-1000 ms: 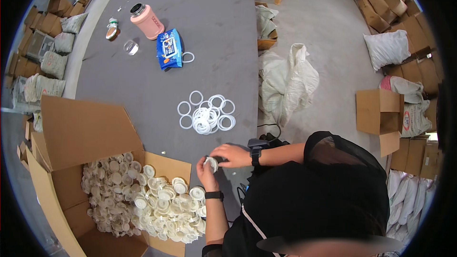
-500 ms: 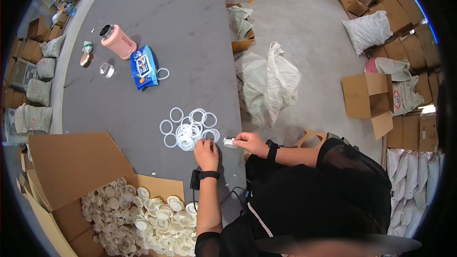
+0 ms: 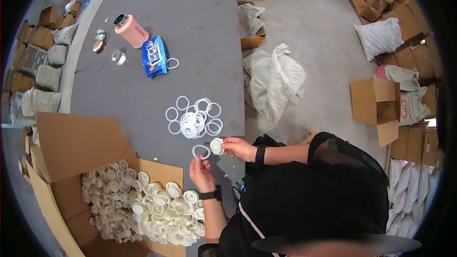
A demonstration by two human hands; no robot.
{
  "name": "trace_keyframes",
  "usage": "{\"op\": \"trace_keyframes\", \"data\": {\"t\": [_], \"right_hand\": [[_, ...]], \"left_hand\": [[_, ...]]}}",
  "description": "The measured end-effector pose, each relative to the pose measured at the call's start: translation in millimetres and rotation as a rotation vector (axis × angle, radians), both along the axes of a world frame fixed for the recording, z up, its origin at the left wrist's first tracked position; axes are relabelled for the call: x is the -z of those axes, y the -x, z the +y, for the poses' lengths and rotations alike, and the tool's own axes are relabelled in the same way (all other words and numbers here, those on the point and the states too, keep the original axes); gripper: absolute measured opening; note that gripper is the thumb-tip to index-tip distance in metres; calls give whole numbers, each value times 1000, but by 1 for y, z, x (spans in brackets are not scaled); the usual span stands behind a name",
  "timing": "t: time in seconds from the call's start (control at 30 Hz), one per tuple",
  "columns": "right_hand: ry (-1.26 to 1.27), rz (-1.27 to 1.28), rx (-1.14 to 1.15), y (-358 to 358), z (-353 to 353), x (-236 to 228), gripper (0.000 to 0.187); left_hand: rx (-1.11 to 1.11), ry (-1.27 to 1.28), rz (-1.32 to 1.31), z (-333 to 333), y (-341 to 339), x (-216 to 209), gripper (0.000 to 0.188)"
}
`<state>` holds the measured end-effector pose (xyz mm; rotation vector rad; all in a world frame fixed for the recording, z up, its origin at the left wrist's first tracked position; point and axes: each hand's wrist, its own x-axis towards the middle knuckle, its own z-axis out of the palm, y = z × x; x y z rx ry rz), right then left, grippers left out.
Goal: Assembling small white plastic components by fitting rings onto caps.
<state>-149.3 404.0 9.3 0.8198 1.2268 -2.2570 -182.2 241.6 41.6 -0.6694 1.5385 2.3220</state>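
A translucent white ring is pinched between the fingertips of my left hand, just above the grey table. Beside it, my right hand grips a round white plastic cap by its edge, with the cap's flat round face showing. Ring and cap are close together; whether they touch I cannot tell. Beyond both hands lies a loose pile of similar white rings. At the left, an open cardboard box holds a great heap of white caps.
Farther up the table stand a pink bottle, a blue wipes packet, a single ring and a small clear lid. A white woven sack and an open carton rest on the floor to the right.
My left hand has drawn back from the ring pile with one ring. My right hand has turned the cap so its round face shows. The view has shifted slightly.
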Motion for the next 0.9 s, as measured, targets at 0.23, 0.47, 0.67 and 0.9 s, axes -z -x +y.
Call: {"op": "trace_keyframes", "data": {"t": [0.23,0.47,0.67,0.9], "right_hand": [[376,120,-86,8,-21,-40,11],[424,231,-175,7,-28,-58,18],[274,312,-211,7,-32,-67,22],[312,306,-174,3,-30,-79,18]], "left_hand": [[-40,-229,-118,-11,-24,-31,9],[-158,-199,-26,-14,-29,-36,8],[-186,-146,27,-6,-32,-46,8],[-169,-182,-32,-7,-36,-54,6]]}}
